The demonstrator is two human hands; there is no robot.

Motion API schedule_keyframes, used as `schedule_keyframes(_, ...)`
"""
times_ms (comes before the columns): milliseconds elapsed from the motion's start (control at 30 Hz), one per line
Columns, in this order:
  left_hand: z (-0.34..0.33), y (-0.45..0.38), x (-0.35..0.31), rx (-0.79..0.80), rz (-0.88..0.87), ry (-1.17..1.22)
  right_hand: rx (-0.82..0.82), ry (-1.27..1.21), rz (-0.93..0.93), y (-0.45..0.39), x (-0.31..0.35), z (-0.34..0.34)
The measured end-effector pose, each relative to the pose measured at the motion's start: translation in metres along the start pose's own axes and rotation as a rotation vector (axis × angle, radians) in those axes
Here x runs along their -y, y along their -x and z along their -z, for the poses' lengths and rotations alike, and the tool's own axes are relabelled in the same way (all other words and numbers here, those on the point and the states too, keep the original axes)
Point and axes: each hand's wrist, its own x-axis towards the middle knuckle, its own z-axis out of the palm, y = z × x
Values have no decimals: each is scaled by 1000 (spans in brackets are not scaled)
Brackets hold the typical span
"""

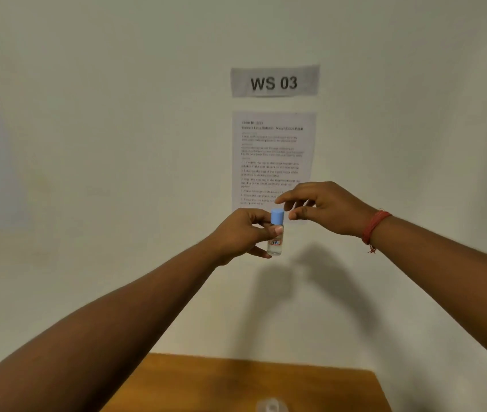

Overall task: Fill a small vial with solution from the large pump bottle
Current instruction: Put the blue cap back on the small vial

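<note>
A small clear vial (275, 245) with a light blue cap (277, 216) and a small label is held upright in the air in front of the wall. My left hand (245, 233) grips its body from the left, thumb across the front. My right hand (325, 208) hovers just right of and above the cap, fingers spread and slightly curled, holding nothing and not clearly touching the cap. A pale, blurred top of some object (272, 405) shows at the bottom edge of the view; I cannot tell what it is.
A wooden table (206, 382) fills the bottom of the view. On the wall behind hang a "WS 03" sign (274, 81) and a printed instruction sheet (272, 156). A red thread band (374, 228) circles my right wrist.
</note>
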Motion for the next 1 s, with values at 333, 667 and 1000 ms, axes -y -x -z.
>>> schedule_keyframes(333, -67, 79, 125, 7, 168, -8, 66, -231, -75, 101, -21, -144)
schedule_keyframes(667, -137, 175, 248, 39, 298, -40, 157, -358, -187, 211, -19, -281)
schedule_keyframes(1000, -189, 240, 344, 81, 416, -123, 240, -393, -402, 301, -10, -383)
